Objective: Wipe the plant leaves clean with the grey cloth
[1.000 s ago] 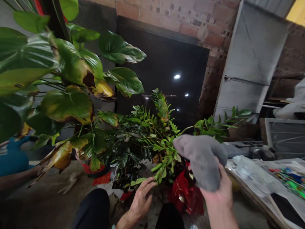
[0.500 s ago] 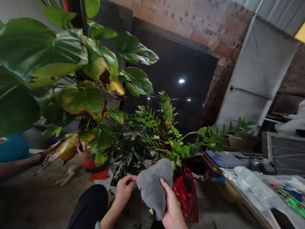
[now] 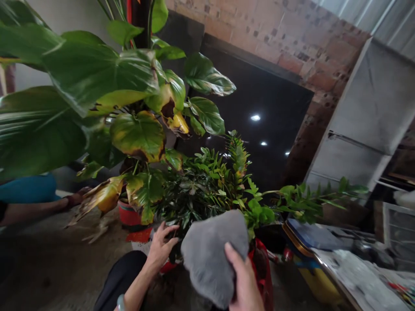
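My right hand [image 3: 241, 276] grips a grey plush cloth [image 3: 212, 255] at its right side, thumb on top. The cloth is bunched and hides what lies beneath it. To its left, my left hand [image 3: 162, 244] reaches toward dark green foliage [image 3: 181, 194] with fingers spread and nothing seen in them. Whether the fingertips touch the leaves I cannot tell. Behind the cloth stands a bushy plant with upright leafy stems [image 3: 238, 160]. A red plastic bag [image 3: 264, 272] sits just right of the cloth, partly hidden by my right hand.
A large-leaved plant [image 3: 97, 73] with browning leaves fills the left, in a red pot [image 3: 129, 214]. Another person's arm [image 3: 39, 211] reaches in near a withered leaf [image 3: 103, 196]. On the right, a cluttered table [image 3: 324, 263] holds a plastic bag. A dark panel [image 3: 259, 99] leans on the brick wall.
My left hand has opened its fingers and moved left, away from the cloth. The cloth in my right hand is raised and spread wider. The view has shifted left.
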